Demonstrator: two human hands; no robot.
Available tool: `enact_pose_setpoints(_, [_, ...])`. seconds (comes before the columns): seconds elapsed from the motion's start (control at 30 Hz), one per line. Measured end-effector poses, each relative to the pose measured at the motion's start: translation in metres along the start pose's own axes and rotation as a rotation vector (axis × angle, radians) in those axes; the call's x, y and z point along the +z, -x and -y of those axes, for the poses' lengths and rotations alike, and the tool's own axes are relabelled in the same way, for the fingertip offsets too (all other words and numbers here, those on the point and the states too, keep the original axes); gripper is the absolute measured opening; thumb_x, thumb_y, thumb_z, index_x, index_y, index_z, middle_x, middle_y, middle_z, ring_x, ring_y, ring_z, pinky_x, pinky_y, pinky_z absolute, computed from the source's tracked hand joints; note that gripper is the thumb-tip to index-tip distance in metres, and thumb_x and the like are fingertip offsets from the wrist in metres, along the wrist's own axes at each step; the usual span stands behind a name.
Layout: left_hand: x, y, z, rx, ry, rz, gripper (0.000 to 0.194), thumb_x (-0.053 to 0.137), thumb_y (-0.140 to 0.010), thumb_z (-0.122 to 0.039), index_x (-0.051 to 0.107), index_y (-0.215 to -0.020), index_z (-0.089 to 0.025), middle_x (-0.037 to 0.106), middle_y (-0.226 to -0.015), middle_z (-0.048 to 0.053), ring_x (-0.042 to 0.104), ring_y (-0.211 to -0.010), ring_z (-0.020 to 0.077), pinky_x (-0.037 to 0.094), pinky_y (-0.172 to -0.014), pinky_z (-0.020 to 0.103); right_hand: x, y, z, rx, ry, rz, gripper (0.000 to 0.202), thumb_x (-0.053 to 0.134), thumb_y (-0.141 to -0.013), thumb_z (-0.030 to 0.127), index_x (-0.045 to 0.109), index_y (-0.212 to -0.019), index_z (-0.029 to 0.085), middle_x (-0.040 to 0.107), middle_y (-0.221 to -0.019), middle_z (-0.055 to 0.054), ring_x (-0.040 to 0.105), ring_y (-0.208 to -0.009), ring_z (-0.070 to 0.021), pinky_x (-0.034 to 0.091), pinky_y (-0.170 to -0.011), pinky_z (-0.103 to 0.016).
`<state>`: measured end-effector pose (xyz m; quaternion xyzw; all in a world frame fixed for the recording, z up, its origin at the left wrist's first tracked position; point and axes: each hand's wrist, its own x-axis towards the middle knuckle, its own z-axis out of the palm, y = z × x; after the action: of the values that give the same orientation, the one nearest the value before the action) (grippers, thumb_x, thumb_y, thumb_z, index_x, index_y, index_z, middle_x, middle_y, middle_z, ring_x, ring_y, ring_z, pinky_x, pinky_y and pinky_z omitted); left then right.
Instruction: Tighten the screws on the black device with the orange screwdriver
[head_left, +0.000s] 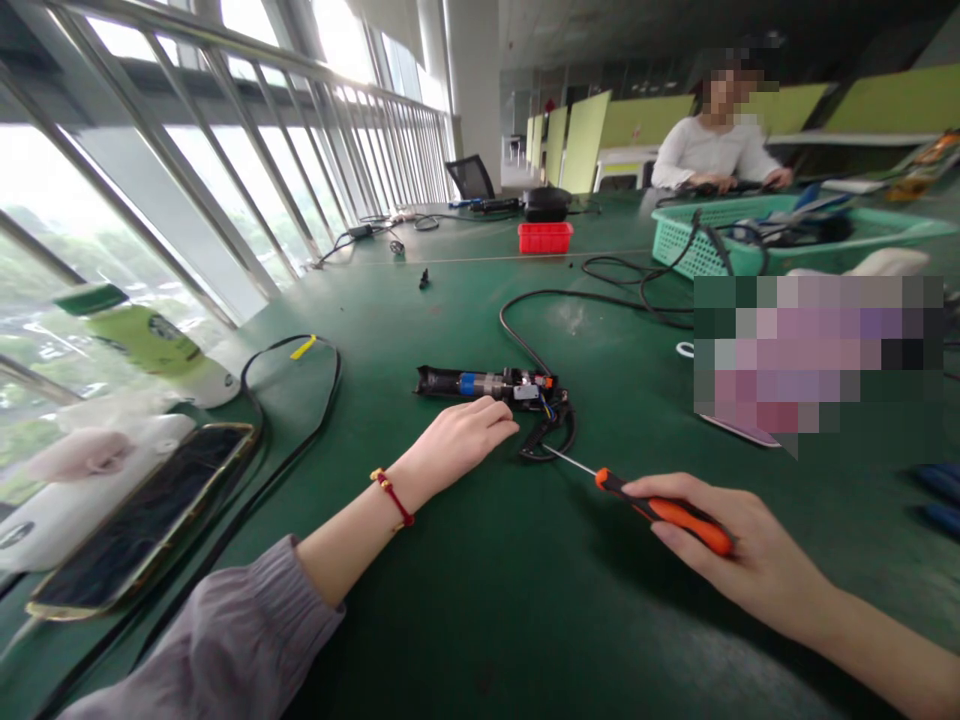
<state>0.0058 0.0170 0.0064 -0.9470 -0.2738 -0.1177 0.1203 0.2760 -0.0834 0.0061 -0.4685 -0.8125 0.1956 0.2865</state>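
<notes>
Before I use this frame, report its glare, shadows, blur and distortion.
Head view: glare whitens the window, upper left; the bottle looks stretched, likely lens distortion; soft shadow darkens the table below the screwdriver; the blue item at the right edge is blurred.

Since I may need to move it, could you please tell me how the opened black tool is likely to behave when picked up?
The tool may be delicate, since thin coloured wires lie exposed. The cable that seems to join it bends loosely, so it would probably trail floppily behind.
</notes>
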Motion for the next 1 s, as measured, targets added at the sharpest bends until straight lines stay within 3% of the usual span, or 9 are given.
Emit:
enact_pose_setpoints(0.1, [-0.001, -0.002, -0.001, -0.040, 0.052, -0.132, 0.022, 0.039, -0.090, -0.019, 0.060, -0.096, -0.017, 0.062, -0.095, 0.004, 0.054, -0.086, 0.0139, 0.043, -0.080, 0.028, 0.002, 0.001, 0.001, -0.046, -0.005, 0.009, 0.022, 0.050, -0.082, 0.023, 0.056, -0.103, 0.024, 0.069, -0.089, 0.000, 0.064, -0.071, -0.0100, 0.049, -0.065, -0.019])
enact_pose_setpoints(0.23, [0.001, -0.012, -0.007, -0.279, 0.168, -0.370, 0.016, 0.047, -0.088, -0.024, 0.062, -0.092, -0.022, 0.061, -0.095, 0.001, 0.053, -0.089, 0.0141, 0.038, -0.086, 0.032, 0.006, 0.003, 0.001, -0.095, 0.005, 0.033, 0.025, 0.051, -0.081, 0.021, 0.054, -0.106, 0.024, 0.069, -0.090, 0.000, 0.065, -0.075, -0.0105, 0.049, -0.067, -0.020])
enact_pose_setpoints(0.4, [0.009, -0.026, -0.014, -0.390, 0.279, -0.321, 0.015, 0.048, -0.087, -0.025, 0.062, -0.088, -0.021, 0.059, -0.098, 0.002, 0.050, -0.094, 0.0156, 0.038, -0.085, 0.033, 0.007, 0.004, -0.001, -0.107, -0.013, 0.033, 0.026, 0.050, -0.083, 0.019, 0.052, -0.108, 0.025, 0.068, -0.095, 0.001, 0.065, -0.080, -0.0096, 0.049, -0.071, -0.019])
enact_pose_setpoints(0.77, [0.011, -0.029, -0.017, -0.405, 0.250, -0.283, 0.016, 0.045, -0.088, -0.025, 0.061, -0.088, -0.021, 0.057, -0.099, 0.002, 0.049, -0.093, 0.0155, 0.038, -0.083, 0.032, 0.008, 0.004, -0.002, -0.110, -0.026, 0.038, 0.027, 0.050, -0.083, 0.019, 0.050, -0.109, 0.026, 0.068, -0.095, 0.001, 0.065, -0.080, -0.0091, 0.048, -0.071, -0.018])
enact_pose_setpoints(1.0, [0.012, -0.037, -0.022, -0.489, 0.193, -0.250, 0.013, 0.046, -0.086, -0.021, 0.058, -0.091, -0.021, 0.053, -0.100, 0.003, 0.049, -0.094, 0.0173, 0.039, -0.083, 0.033, 0.007, 0.003, -0.001, -0.147, 0.005, 0.017, 0.028, 0.053, -0.081, 0.019, 0.050, -0.108, 0.027, 0.068, -0.090, 0.002, 0.064, -0.075, -0.0084, 0.048, -0.067, -0.018])
